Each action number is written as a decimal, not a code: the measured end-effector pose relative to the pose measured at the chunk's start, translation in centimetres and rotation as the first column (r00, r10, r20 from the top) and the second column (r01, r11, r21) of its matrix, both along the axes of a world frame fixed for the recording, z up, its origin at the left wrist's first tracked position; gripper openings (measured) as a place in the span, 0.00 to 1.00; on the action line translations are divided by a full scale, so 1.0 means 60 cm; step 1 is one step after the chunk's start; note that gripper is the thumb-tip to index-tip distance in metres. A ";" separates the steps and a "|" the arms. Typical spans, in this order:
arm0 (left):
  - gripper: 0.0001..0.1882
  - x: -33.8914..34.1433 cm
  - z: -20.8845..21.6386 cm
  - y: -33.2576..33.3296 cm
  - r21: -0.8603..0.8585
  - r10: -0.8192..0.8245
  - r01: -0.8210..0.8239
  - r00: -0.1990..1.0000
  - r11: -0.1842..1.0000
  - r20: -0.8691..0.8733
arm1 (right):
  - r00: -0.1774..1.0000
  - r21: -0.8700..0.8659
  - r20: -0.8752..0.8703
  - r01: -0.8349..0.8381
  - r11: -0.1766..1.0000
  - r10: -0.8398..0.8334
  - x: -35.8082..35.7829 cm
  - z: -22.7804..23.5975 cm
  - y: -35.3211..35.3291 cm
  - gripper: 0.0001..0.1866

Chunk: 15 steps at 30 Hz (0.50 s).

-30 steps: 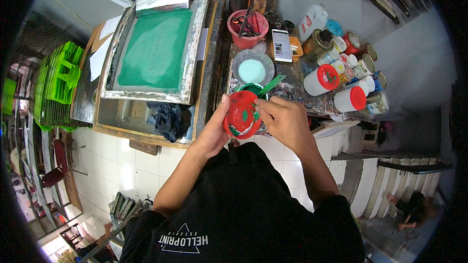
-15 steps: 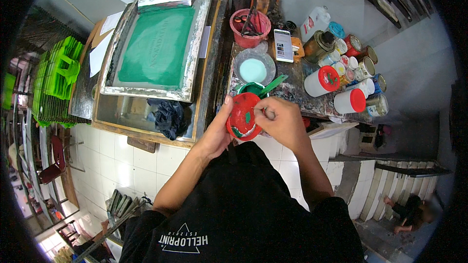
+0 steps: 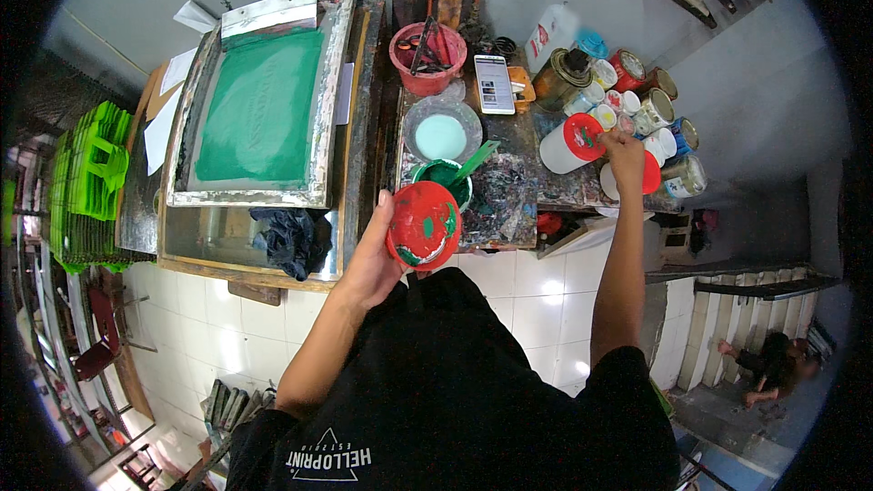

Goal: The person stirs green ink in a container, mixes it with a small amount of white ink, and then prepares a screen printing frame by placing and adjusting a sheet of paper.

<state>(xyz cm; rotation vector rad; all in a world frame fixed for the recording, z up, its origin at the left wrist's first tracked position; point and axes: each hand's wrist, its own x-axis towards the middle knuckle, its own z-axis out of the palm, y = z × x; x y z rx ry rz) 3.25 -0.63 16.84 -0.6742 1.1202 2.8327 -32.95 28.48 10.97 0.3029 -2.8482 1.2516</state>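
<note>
My left hand (image 3: 375,265) grips a round red lid (image 3: 424,225) by its left edge, flat side up, smeared with green and white ink. Just beyond the lid is a tub of green ink (image 3: 440,176) with a green spatula (image 3: 473,162) standing in it. At the right, my right hand (image 3: 626,156) is closed, its fingertips at the edge of a red-lidded white jar (image 3: 562,153). Whether they touch that jar's lid, or pinch something small, I cannot make out. Partly behind that hand is a second red-lidded jar (image 3: 651,173).
A screen-printing frame (image 3: 333,109) coated with green lies at the left, a black cloth (image 3: 296,241) near it. Beyond the tub are a bowl of pale liquid (image 3: 440,136), a red bucket (image 3: 420,82) of tools and a phone (image 3: 494,85). Several paint cans (image 3: 657,114) crowd the right.
My right hand has left the red lid and reached out to the right, over to the white jars. The lid stays in my left hand. The whole view has shifted slightly.
</note>
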 end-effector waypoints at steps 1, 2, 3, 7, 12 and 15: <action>0.39 -0.002 0.004 0.003 0.004 0.017 -0.017 1.000 1.000 0.021 | 1.000 0.010 0.010 0.018 1.000 -0.018 -0.012 -0.005 -0.001 0.11; 0.38 -0.002 0.006 0.004 0.007 0.033 -0.033 0.999 0.999 0.041 | 0.999 0.019 0.020 0.036 0.999 -0.036 -0.024 -0.010 -0.001 0.11; 0.38 -0.002 0.004 0.002 -0.002 0.019 -0.019 1.000 1.000 0.024 | 1.000 0.052 0.004 -0.026 0.998 0.025 -0.039 -0.020 0.003 0.11; 0.38 0.003 -0.007 -0.005 -0.013 -0.025 0.024 0.999 1.000 -0.031 | 0.991 0.021 0.062 -0.120 0.993 0.119 -0.076 -0.040 0.006 0.10; 0.39 -0.002 0.002 -0.004 -0.004 0.023 -0.023 1.000 1.000 -0.006 | 0.988 -0.093 0.110 -0.098 0.991 0.108 -0.086 -0.047 -0.001 0.08; 0.41 -0.002 0.000 -0.007 0.016 0.022 -0.021 1.000 1.000 -0.006 | 0.977 -0.132 0.186 -0.082 0.988 0.106 -0.085 -0.039 0.001 0.07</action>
